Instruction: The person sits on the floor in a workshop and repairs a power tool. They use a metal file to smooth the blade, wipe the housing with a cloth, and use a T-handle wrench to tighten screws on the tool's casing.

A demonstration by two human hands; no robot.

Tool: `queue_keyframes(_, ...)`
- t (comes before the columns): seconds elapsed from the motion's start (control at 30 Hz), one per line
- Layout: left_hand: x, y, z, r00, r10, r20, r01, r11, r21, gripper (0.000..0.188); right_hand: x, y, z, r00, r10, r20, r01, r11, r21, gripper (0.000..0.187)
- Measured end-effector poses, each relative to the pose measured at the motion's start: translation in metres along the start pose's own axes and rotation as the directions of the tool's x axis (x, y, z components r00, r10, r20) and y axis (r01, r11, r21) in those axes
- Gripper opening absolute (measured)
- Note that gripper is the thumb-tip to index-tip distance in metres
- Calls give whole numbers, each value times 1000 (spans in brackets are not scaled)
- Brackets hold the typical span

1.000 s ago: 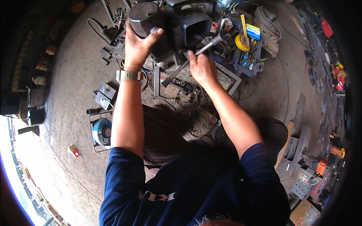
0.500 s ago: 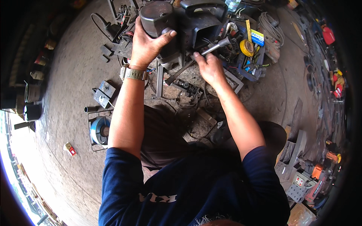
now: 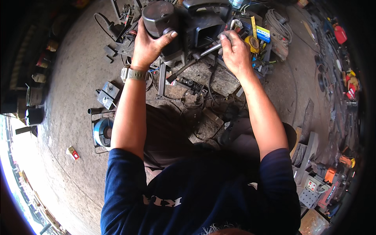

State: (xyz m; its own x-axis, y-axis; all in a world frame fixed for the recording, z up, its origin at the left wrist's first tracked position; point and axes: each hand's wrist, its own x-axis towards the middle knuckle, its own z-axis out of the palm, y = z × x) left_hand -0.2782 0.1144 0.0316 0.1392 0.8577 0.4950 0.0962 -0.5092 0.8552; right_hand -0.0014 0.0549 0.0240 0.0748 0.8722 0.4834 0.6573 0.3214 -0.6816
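Note:
My left hand [image 3: 148, 47] grips the side of a dark, rounded motor housing [image 3: 158, 16], its thumb lying by a round knob and its fingers partly hidden behind. The housing belongs to a bulky black power machine [image 3: 209, 29] with a loop handle on top. In my right hand [image 3: 237, 53] is the bright handle end of a long bar-shaped wrench [image 3: 211, 50], the hand closed round it. From a joint in front of the machine, the wrench's darker part slants down to the left. Whether it is seated on a fastener I cannot tell.
Right of the machine, a tool bin [image 3: 261, 70] holds a yellow tape measure [image 3: 252, 44] and a blue-yellow box [image 3: 263, 34]. Coiled cable [image 3: 279, 21] lies beyond. Metal parts [image 3: 192, 86] and cords lie before my knees. A blue wire spool [image 3: 103, 132] stands at left.
My right hand has moved up and right along the wrench, from near its middle to its bright end. The wrench's bright end has swung slightly. My left hand stays on the housing.

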Motion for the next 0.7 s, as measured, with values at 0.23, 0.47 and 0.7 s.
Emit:
queue_keyframes(0.23, -129, 11, 36, 838, -460, -293, 509, 853, 117, 62, -5, 5, -3, 985, 175, 9, -173, 981, -92, 33)
queue_keyframes(0.47, -126, 38, 74, 901, -337, -273, 292, 937, -192, 22, -14, 35, -4, 929, 367, 42, -355, 919, -174, 40)
queue_keyframes(0.7, -93, 47, 105, 939, -194, -285, 150, 974, -168, 17, -32, 70, 16, 905, 424, 14, -420, 901, -108, 41)
